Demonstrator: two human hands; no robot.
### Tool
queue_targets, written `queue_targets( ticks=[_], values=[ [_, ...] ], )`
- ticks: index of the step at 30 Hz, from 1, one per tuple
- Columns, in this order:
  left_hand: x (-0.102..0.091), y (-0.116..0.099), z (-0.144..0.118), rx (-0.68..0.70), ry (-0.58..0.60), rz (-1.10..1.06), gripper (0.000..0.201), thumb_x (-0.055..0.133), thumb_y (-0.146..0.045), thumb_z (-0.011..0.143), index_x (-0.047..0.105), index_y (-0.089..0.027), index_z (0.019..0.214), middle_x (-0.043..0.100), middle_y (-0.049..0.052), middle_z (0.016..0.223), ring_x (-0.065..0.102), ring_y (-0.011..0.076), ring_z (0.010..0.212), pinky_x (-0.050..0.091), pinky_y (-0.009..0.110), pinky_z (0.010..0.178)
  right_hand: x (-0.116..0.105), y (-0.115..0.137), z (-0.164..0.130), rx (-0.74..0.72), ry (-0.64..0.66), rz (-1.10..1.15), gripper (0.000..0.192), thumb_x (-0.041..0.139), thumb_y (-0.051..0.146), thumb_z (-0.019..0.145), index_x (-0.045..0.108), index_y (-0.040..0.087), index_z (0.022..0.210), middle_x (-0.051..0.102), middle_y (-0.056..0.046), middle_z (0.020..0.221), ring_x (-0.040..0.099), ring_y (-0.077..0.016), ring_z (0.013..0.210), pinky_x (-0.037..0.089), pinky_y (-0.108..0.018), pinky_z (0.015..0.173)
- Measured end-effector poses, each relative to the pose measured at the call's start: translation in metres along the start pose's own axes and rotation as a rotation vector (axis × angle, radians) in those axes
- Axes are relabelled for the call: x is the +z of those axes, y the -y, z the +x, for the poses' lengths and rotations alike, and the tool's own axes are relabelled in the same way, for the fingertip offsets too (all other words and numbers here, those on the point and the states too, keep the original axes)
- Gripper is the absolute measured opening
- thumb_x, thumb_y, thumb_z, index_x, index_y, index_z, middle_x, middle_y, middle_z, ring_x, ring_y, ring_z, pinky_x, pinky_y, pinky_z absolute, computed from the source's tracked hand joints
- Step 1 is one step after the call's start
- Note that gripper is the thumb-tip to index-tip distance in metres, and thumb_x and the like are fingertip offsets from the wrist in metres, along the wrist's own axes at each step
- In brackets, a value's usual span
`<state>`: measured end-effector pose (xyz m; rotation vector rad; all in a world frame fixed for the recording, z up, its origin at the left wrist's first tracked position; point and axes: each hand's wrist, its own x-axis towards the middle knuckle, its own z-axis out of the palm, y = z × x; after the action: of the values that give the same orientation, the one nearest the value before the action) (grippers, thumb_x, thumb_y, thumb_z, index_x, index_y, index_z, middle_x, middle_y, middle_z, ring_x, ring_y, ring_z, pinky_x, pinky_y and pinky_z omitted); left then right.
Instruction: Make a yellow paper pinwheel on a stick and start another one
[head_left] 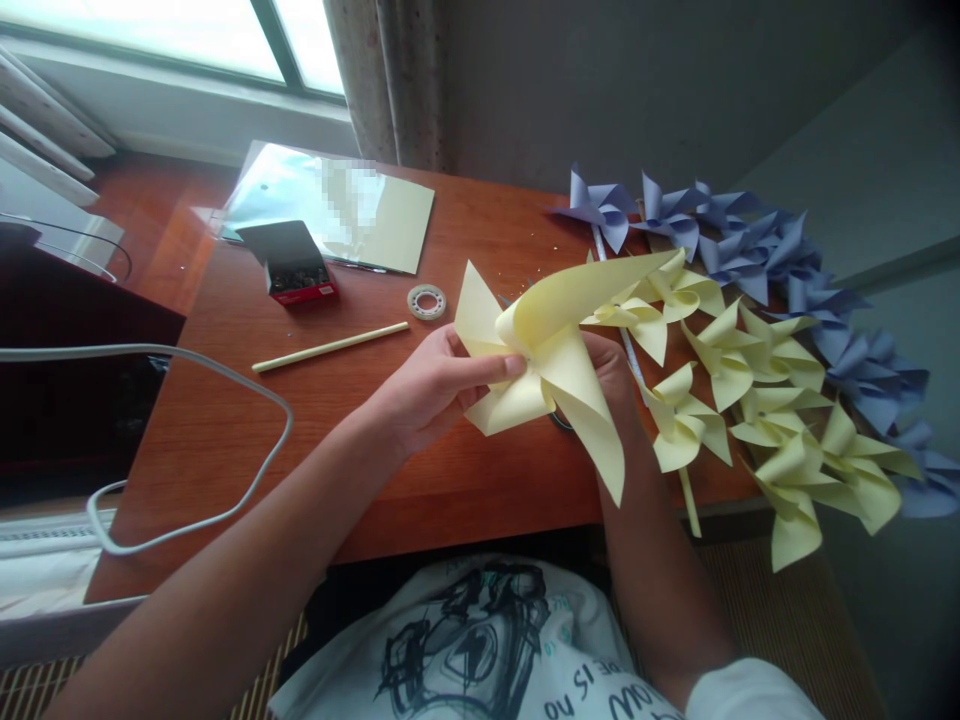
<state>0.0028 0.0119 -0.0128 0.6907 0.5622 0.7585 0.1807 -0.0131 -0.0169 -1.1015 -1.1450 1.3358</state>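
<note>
Now the left hand (429, 388) pinches the yellow paper pinwheel (561, 352), thumb (495, 369) near centre, likely to hold its blades (596, 410) gathered; the right hand (610, 362) (grip hidden, can't tell) sits behind.

Held pinwheel (555, 350): smooth matt paper. Table (480, 510): glossy wood. Packet (296, 195): shiny plastic.
</note>
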Motion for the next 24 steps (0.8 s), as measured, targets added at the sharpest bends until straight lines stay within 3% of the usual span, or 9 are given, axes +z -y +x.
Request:
queue_targets(
  ticks=[7,19,24],
  values=[
    [-0.002,0.001,0.002,0.048,-0.044,-0.02,0.027,0.085,-0.018,0.073,0.078,-0.012,0.098,0.08,0.008,0.096,0.075,0.0202,0.084,0.059,0.025,0.077,0.001,-0.002,0.0,-0.073,-0.028,0.017,0.017,0.088,0.044,0.07,0.079,0.031,0.078,0.073,0.001,0.077,0.068,-0.0195,0.07,0.059,-0.033,0.063],
    [0.001,-0.001,0.003,0.112,-0.164,0.001,0.034,0.086,-0.016,0.067,0.078,-0.012,0.099,0.08,0.01,0.1,0.076,0.0257,0.092,0.059,0.027,0.076,-0.001,-0.005,0.004,-0.14,-0.031,-0.041,0.016,0.085,0.04,0.075,0.08,0.027,0.085,0.076,0.001,0.078,0.071,-0.0191,0.07,0.059,-0.031,0.062],
    [-0.004,-0.001,0.006,0.19,-0.259,0.055,0.029,0.084,-0.015,0.067,0.077,-0.012,0.095,0.08,0.009,0.098,0.075,0.0251,0.092,0.059,0.028,0.078,-0.007,-0.015,0.01,-0.169,-0.181,-0.098,0.019,0.086,0.039,0.074,0.079,0.026,0.087,0.076,0.002,0.079,0.071,-0.0179,0.072,0.058,-0.028,0.062]
  ],
)
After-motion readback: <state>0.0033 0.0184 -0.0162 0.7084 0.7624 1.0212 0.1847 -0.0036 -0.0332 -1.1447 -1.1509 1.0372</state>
